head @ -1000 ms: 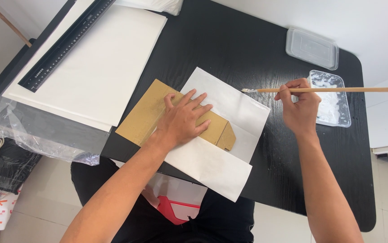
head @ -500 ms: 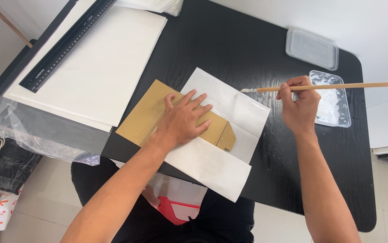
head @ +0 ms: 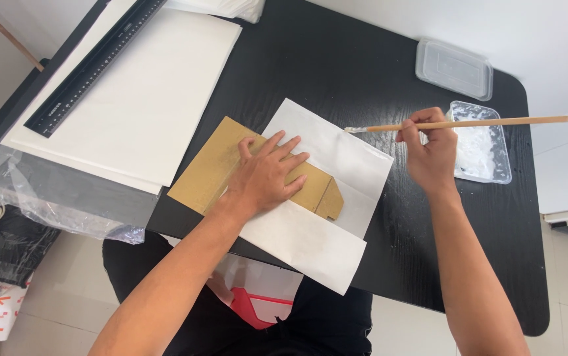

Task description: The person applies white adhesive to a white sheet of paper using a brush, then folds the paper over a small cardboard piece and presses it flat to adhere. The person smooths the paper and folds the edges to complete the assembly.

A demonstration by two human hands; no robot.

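Cardboard flat on white paper, black table, pale tiled floor below. Left hand spread flat on cardboard. Right hand pinching brush near glue tray.

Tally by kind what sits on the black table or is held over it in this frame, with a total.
Brush, in the right hand: 1
Cardboard piece, under the left hand: 1
White paper sheet under the cardboard: 1
Large white board: 1
Black ruler: 1
Clear plastic tray with white paste: 1
Clear plastic lid: 1
Total: 7
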